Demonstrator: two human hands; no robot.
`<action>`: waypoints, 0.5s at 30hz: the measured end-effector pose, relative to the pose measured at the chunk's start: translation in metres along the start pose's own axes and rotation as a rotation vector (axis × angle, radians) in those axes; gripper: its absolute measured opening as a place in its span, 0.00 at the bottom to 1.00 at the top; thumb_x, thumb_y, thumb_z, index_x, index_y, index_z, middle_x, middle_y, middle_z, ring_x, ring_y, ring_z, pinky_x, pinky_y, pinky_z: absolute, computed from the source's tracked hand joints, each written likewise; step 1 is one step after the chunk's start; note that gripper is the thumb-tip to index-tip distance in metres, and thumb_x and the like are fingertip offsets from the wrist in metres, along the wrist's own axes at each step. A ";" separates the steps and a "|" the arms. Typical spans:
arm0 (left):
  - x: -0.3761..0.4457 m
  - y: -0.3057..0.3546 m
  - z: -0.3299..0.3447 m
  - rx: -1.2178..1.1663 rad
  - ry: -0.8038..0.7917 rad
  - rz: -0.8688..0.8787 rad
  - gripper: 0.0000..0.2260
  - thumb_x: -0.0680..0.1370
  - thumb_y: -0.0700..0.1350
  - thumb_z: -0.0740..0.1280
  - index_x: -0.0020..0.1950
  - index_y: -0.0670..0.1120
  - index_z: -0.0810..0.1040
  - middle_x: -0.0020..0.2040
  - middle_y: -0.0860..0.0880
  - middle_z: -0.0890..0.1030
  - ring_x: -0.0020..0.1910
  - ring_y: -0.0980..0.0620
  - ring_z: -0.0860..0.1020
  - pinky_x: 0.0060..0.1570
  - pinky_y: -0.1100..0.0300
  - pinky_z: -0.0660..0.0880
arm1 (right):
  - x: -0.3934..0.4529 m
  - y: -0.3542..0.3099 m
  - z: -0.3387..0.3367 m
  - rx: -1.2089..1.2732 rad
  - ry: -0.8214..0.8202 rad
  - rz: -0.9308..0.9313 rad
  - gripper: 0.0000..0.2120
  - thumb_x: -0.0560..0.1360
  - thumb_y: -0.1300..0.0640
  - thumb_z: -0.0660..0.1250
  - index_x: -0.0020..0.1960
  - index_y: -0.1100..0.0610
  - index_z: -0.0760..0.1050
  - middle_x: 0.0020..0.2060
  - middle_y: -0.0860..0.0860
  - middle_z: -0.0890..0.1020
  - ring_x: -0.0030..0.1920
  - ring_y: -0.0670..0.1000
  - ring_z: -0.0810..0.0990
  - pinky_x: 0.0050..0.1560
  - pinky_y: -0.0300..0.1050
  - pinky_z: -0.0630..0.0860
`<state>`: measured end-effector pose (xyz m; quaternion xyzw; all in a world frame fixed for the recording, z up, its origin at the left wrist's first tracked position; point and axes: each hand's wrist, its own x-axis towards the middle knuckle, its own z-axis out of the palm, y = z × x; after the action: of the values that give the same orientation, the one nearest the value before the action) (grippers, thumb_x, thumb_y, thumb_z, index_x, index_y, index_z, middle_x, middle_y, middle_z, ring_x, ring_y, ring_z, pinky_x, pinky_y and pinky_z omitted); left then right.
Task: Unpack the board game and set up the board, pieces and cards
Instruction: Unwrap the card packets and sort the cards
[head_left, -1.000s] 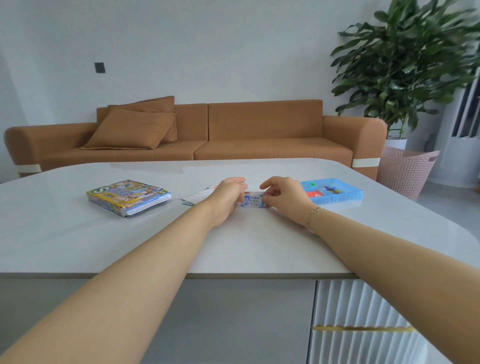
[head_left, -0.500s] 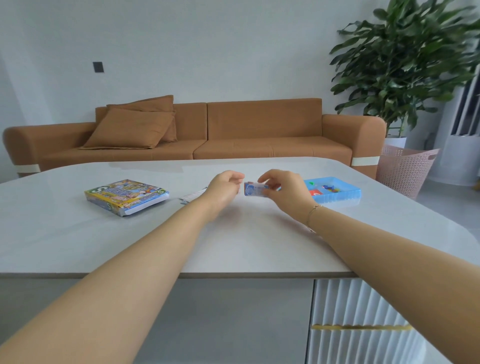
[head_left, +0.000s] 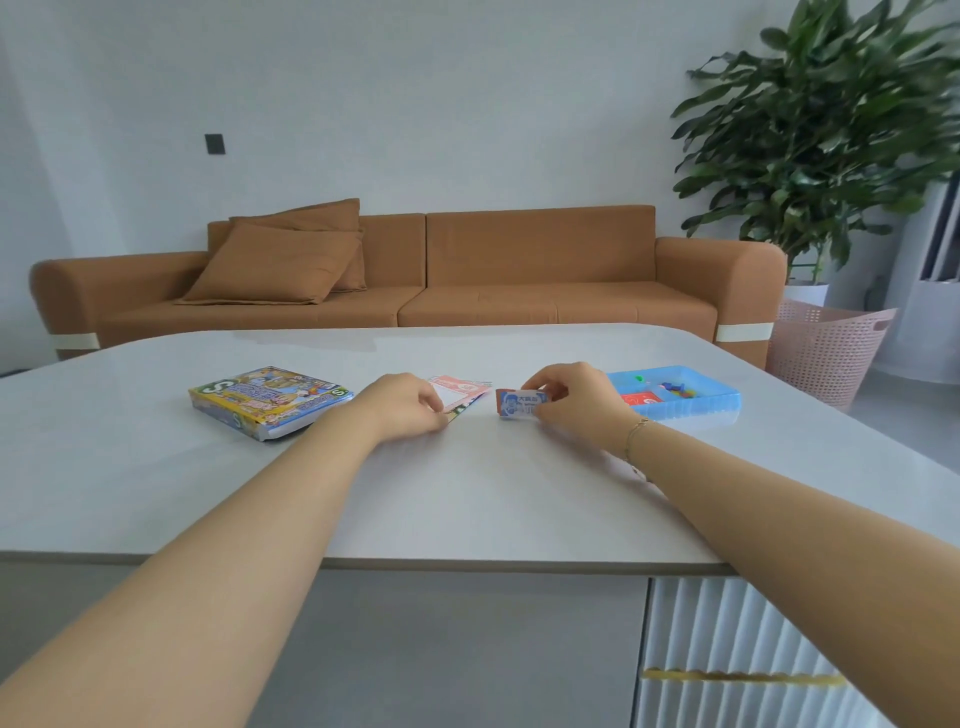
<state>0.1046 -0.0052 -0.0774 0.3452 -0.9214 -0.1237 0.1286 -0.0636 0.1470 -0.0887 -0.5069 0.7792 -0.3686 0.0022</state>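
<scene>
We pinched a small blue-and-red card pack (head_left: 521, 404) in our right hand (head_left: 576, 402); our left hand (head_left: 402, 408) gripped the folded paper board (head_left: 460, 392), between the colourful game box (head_left: 270, 397) and blue plastic tray (head_left: 685, 400).

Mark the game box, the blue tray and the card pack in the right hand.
game box (head_left: 270, 399): head view, middle of its printed lid.
blue tray (head_left: 691, 408): head view, its near wall.
card pack (head_left: 517, 404): head view, its printed face left of the fingers.
</scene>
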 end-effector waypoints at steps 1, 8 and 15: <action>0.002 -0.002 0.001 0.012 0.016 0.014 0.11 0.76 0.49 0.65 0.57 0.51 0.81 0.59 0.50 0.78 0.58 0.51 0.74 0.56 0.61 0.71 | 0.002 -0.002 0.000 0.041 -0.011 0.018 0.13 0.71 0.66 0.65 0.51 0.54 0.80 0.37 0.49 0.79 0.34 0.47 0.74 0.31 0.33 0.69; 0.020 -0.020 0.015 0.003 0.190 0.022 0.12 0.77 0.40 0.61 0.54 0.47 0.83 0.58 0.46 0.80 0.58 0.45 0.76 0.52 0.59 0.71 | 0.015 -0.023 0.009 0.395 -0.133 0.174 0.13 0.71 0.71 0.65 0.52 0.60 0.79 0.41 0.59 0.81 0.32 0.50 0.76 0.36 0.35 0.77; 0.019 -0.031 0.011 -0.345 0.434 -0.051 0.12 0.79 0.43 0.60 0.55 0.45 0.82 0.54 0.47 0.82 0.56 0.47 0.77 0.48 0.62 0.67 | 0.031 -0.039 0.027 0.398 -0.259 0.248 0.13 0.70 0.72 0.68 0.54 0.65 0.78 0.39 0.58 0.80 0.31 0.51 0.76 0.38 0.38 0.78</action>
<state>0.1056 -0.0390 -0.0945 0.3597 -0.8286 -0.2053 0.3766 -0.0375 0.0987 -0.0740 -0.4400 0.7407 -0.4437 0.2466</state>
